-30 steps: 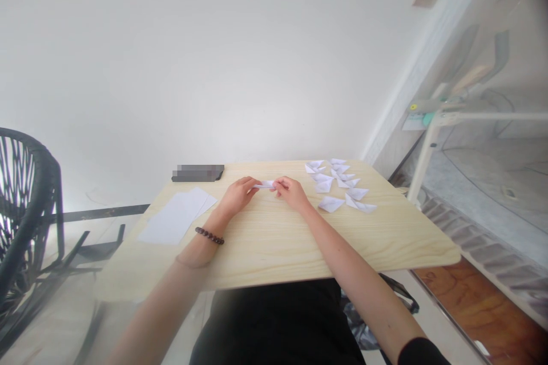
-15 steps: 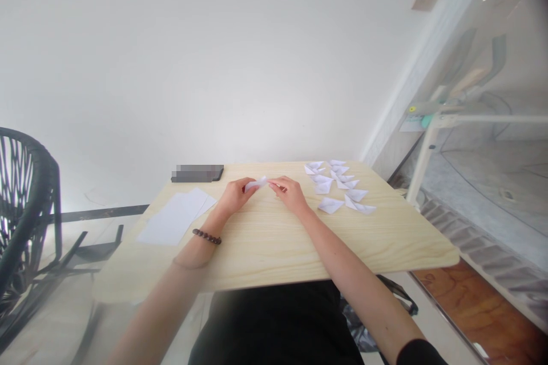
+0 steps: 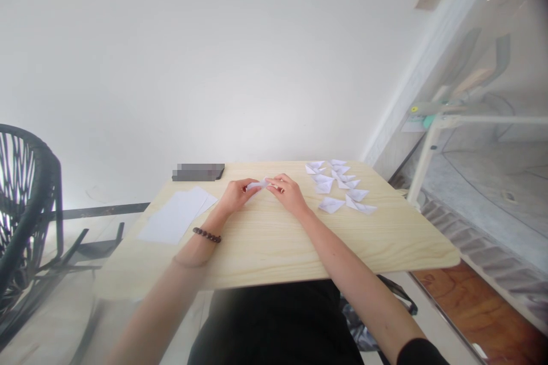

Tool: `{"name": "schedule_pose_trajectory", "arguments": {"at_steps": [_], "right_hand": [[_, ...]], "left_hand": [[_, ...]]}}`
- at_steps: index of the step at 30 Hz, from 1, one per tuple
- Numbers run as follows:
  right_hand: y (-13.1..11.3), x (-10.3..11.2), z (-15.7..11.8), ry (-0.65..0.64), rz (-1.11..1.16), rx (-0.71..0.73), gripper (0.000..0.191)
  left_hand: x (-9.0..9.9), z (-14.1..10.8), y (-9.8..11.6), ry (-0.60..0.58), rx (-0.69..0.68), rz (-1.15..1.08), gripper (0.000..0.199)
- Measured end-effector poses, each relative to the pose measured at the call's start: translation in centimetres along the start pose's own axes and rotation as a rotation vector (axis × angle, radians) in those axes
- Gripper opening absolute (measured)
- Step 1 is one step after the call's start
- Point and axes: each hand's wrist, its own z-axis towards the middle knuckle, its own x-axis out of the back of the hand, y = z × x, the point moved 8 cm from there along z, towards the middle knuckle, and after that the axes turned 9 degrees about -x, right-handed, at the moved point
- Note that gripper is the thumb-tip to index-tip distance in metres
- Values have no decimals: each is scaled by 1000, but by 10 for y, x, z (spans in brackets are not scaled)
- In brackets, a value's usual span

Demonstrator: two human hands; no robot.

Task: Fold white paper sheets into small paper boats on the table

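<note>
On the left, white sheets [image 3: 173, 217] lie flat on the table [image 3: 265, 245]. Next, my left hand [image 3: 233, 195] pinches one end of the little folded paper [image 3: 255, 185], which is out in front of me, between my two hands. Its long way goes from left to right, and its right end points up a bit or away from me; I can't tell which. A second ago it went straight across. My right hand [image 3: 290, 193] pinches that right end. Farther right sit the paper boats [image 3: 331, 205].
</note>
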Motion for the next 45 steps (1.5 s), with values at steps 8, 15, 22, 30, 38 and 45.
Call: {"name": "schedule_pose_trajectory", "arguments": {"at_steps": [8,15,22,30,38,45], "right_hand": [[3,0,1,10,-22,-23,20],[0,-2,-1,-51,-42,-23,20],[4,-1,0,-37,20,-47,20],[18,0,1,-32,220,-163,25],[10,-1,1,-72,155,-108,23],[14,-4,1,-70,197,-186,25]], "left_hand": [[-4,1,3,-11,-75,-36,31],[-1,3,8,0,-196,149,25],[-5,3,3,-33,-195,217,21],[-1,4,-1,7,-185,118,24],[-2,3,-6,-2,-111,175,31],[-2,3,-5,-6,-107,258,25]]}}
